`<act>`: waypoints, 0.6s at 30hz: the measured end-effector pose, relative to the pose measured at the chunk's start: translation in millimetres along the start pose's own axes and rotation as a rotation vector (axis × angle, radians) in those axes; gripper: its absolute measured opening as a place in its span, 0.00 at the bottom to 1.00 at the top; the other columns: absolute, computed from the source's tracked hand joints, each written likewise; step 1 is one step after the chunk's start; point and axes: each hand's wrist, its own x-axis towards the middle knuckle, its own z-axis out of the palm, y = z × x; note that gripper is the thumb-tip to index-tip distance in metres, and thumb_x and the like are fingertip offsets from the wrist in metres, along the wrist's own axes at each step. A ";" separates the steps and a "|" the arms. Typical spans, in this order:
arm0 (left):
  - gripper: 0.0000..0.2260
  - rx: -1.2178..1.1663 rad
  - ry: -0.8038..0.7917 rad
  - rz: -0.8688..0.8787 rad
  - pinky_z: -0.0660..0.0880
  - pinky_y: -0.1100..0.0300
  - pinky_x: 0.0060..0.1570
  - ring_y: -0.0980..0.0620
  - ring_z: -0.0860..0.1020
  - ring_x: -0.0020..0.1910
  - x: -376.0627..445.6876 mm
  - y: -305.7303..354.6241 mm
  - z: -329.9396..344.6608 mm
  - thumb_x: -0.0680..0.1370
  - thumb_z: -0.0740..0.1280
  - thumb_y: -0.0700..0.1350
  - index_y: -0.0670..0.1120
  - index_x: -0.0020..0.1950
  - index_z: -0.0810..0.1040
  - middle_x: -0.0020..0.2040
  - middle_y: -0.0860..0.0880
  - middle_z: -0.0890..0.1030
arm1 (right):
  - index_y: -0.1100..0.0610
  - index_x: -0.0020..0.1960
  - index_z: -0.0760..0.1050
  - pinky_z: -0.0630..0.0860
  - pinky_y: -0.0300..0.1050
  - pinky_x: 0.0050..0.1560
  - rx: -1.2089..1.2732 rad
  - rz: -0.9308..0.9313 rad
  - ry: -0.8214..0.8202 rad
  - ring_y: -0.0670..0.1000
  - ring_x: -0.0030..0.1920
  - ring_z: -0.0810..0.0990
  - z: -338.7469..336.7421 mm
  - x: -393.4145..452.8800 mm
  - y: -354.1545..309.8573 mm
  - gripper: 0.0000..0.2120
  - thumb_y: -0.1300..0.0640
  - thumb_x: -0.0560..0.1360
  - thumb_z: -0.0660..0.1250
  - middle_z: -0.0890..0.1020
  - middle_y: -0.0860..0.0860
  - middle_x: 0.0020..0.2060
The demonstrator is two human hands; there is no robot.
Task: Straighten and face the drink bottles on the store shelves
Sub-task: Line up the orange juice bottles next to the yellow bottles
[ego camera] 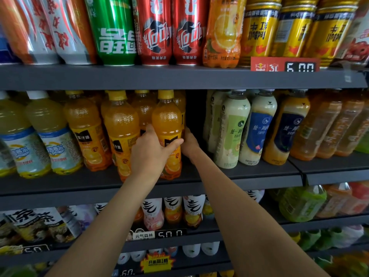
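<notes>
Hands | left hand (148, 151) and right hand (189, 144) fingers wrap orange juice bottle (167, 118) (upright)

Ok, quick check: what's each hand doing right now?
Left hand: grips the orange juice bottle, fingers wrapped across its label.
Right hand: against the same bottle's right side; fingers hidden behind it, so the grip cannot be told.

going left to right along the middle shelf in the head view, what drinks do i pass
pale yellow bottles with blue labels → orange juice bottles → the orange juice bottle held by both the left hand and right hand → dark gap → milky tea bottles → amber tea bottles
</notes>
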 end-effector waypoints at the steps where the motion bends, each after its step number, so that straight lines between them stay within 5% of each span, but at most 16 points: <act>1: 0.31 -0.003 0.001 0.000 0.70 0.56 0.46 0.41 0.77 0.55 0.2 -0.1 0.3 0.70 0.68 0.62 0.40 0.61 0.68 0.55 0.42 0.78 | 0.52 0.75 0.58 0.69 0.57 0.66 0.027 0.012 -0.002 0.59 0.67 0.70 1.3 1.4 -1.3 0.25 0.53 0.80 0.59 0.71 0.57 0.67; 6: 0.30 -0.023 0.010 0.002 0.70 0.57 0.46 0.41 0.77 0.55 -0.8 -1.9 1.2 0.70 0.69 0.62 0.40 0.61 0.68 0.55 0.42 0.78 | 0.53 0.74 0.60 0.68 0.58 0.67 0.086 0.065 -0.017 0.60 0.67 0.70 2.9 1.2 -3.2 0.23 0.52 0.80 0.58 0.72 0.58 0.67; 9: 0.29 -0.070 -0.004 -0.001 0.70 0.55 0.48 0.41 0.76 0.57 -1.5 -0.8 1.9 0.71 0.70 0.59 0.40 0.61 0.68 0.56 0.42 0.77 | 0.57 0.74 0.59 0.68 0.54 0.67 -0.054 -0.069 0.128 0.58 0.68 0.69 -11.0 -14.3 -2.4 0.26 0.58 0.78 0.62 0.71 0.57 0.68; 11: 0.28 -0.124 -0.018 -0.011 0.70 0.55 0.50 0.41 0.75 0.58 -3.2 -0.6 5.0 0.72 0.70 0.57 0.40 0.62 0.67 0.58 0.42 0.77 | 0.61 0.69 0.67 0.70 0.53 0.65 -0.003 -0.209 0.201 0.57 0.65 0.73 -21.7 -32.6 -1.8 0.19 0.63 0.78 0.61 0.75 0.58 0.63; 13: 0.27 -0.207 -0.032 -0.014 0.70 0.56 0.52 0.42 0.75 0.59 -4.1 0.1 10.6 0.72 0.71 0.54 0.41 0.64 0.68 0.59 0.42 0.77 | 0.62 0.62 0.73 0.73 0.54 0.62 0.064 -0.302 0.096 0.55 0.59 0.76 -29.4 -51.4 0.1 0.15 0.68 0.76 0.59 0.79 0.57 0.57; 16: 0.26 -0.287 -0.036 -0.019 0.69 0.59 0.52 0.43 0.75 0.59 0.7 2.9 19.6 0.73 0.71 0.52 0.41 0.64 0.68 0.58 0.43 0.77 | 0.59 0.66 0.67 0.75 0.47 0.58 -0.009 -0.305 -0.143 0.53 0.58 0.76 -35.7 -68.2 -0.4 0.22 0.68 0.73 0.64 0.77 0.56 0.57; 18: 0.26 -0.310 -0.031 -0.032 0.70 0.58 0.53 0.43 0.76 0.59 4.3 5.7 24.8 0.73 0.71 0.52 0.41 0.65 0.68 0.58 0.42 0.77 | 0.59 0.65 0.66 0.72 0.40 0.52 -0.163 -0.294 -0.105 0.51 0.55 0.76 -33.1 -69.0 -0.6 0.25 0.63 0.71 0.70 0.77 0.54 0.55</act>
